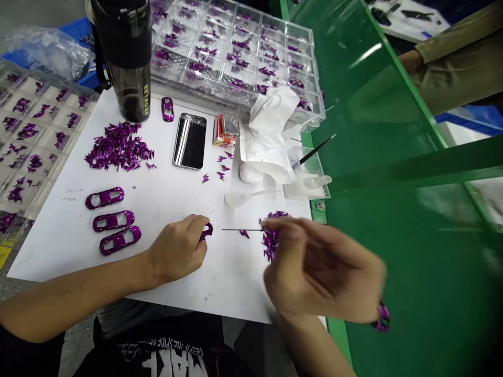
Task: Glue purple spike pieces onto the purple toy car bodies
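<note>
My left hand (176,250) is closed around a glossy purple toy car body (207,231), whose front end sticks out past the fingers. A thin needle-like rod (240,229) is pinched in my right hand (326,267), its tip pointing left at the car body but apart from it. Partly hidden behind the right hand lies a pile of small purple pieces (270,245), with one loose piece (244,234) beneath the rod. Three more car bodies (113,221) lie in a group left of my left hand. Farther back is a larger heap of pointed purple pieces (118,149).
A tall dark bottle (129,78), a phone (189,140), a small red box (225,131) and white tissue (273,118) stand behind the hands. Clear compartment trays (220,86) line the back and left. At right is a green surface (393,235); a person's sleeve (451,42) shows beyond.
</note>
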A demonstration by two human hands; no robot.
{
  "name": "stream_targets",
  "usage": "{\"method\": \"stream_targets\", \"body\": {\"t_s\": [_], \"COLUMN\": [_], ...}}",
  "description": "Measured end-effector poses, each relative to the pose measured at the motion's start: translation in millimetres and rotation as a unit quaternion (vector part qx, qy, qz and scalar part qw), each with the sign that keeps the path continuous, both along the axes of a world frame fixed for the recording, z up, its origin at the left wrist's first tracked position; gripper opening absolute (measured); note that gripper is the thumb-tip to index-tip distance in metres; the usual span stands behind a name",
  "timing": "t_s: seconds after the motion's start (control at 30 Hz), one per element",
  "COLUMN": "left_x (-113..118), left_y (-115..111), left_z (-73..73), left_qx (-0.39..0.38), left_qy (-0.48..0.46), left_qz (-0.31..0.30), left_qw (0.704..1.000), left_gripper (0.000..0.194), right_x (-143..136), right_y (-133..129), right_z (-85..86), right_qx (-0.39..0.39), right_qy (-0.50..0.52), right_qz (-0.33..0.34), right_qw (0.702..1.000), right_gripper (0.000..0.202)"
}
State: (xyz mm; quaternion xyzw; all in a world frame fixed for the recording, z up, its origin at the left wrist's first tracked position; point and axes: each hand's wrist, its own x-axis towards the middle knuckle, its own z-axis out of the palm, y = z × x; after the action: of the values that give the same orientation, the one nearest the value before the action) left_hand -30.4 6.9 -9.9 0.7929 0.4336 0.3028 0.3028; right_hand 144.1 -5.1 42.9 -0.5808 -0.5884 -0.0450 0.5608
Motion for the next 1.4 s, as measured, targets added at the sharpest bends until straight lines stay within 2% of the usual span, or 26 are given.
{"method": "stream_targets", "body": {"t_s": [0.07, 0.13, 0.27, 0.4, 0.5, 0.6, 0.67, 0.73, 0.8, 0.9, 1.07, 1.23, 1.3, 1.33, 1.4], "left_x": [0, 0, 0, -1, -1, -1, -1, -1, -1, -2, -2, -1, -1, -2, -3], "left_y": [1, 2, 3, 3, 4, 7, 10, 13, 15, 16, 14, 14, 14, 15, 15], "left_z": [1.8, 3.5, 4.8, 3.7, 3.7, 8.0, 13.7, 20.1, 25.3, 28.2, 24.6, 22.3, 22.8, 23.2, 24.1], "left_qx": [-0.006, -0.011, -0.012, -0.021, -0.052, -0.143, -0.229, -0.302, -0.344, -0.37, -0.379, -0.375, -0.369, -0.367, -0.359], "left_qy": [0.002, 0.001, -0.002, -0.003, -0.029, -0.092, -0.134, -0.158, -0.167, -0.172, -0.178, -0.181, -0.185, -0.186, -0.179], "left_qz": [0.002, -0.003, -0.008, -0.005, 0.001, 0.019, 0.032, 0.044, 0.053, 0.052, 0.053, 0.057, 0.057, 0.055, 0.049], "left_qw": [1.0, 1.0, 1.0, 1.0, 0.998, 0.985, 0.964, 0.939, 0.922, 0.912, 0.907, 0.907, 0.909, 0.91, 0.915], "left_gripper": [0.029, 0.028, 0.027, 0.027, 0.027, 0.023, 0.021, 0.021, 0.021, 0.023, 0.025, 0.025, 0.025, 0.025, 0.025], "right_x": [-12, -13, -7, -6, -7, -7, -6, -4, -4, -5, -8, -14, -10, -5, 16], "right_y": [-6, -7, -4, -4, -5, -6, -5, -3, -1, 3, 6, 4, 6, 9, 17], "right_z": [-15.5, -27.8, -38.4, -37.4, -32.5, -27.2, -26.0, -27.2, -30.0, -34.5, -39.7, -31.7, -20.3, -13.1, 2.9], "right_qx": [-0.044, -0.056, -0.053, -0.069, -0.084, -0.055, -0.029, -0.008, 0.016, 0.033, 0.028, -0.017, 0.024, 0.085, 0.221], "right_qy": [0.005, 0.014, 0.0, -0.024, -0.004, 0.03, 0.033, 0.024, 0.019, 0.023, 0.039, 0.048, 0.036, 0.027, 0.002], "right_qz": [0.037, 0.069, 0.09, 0.065, 0.068, 0.066, 0.066, 0.082, 0.106, 0.131, 0.149, 0.139, 0.102, 0.063, -0.032], "right_qw": [0.998, 0.996, 0.995, 0.995, 0.994, 0.996, 0.997, 0.996, 0.994, 0.991, 0.988, 0.989, 0.994, 0.994, 0.975], "right_gripper": [0.019, 0.025, 0.031, 0.031, 0.026, 0.017, 0.015, 0.017, 0.021, 0.026, 0.035, 0.024, 0.024, 0.026, 0.027]}}
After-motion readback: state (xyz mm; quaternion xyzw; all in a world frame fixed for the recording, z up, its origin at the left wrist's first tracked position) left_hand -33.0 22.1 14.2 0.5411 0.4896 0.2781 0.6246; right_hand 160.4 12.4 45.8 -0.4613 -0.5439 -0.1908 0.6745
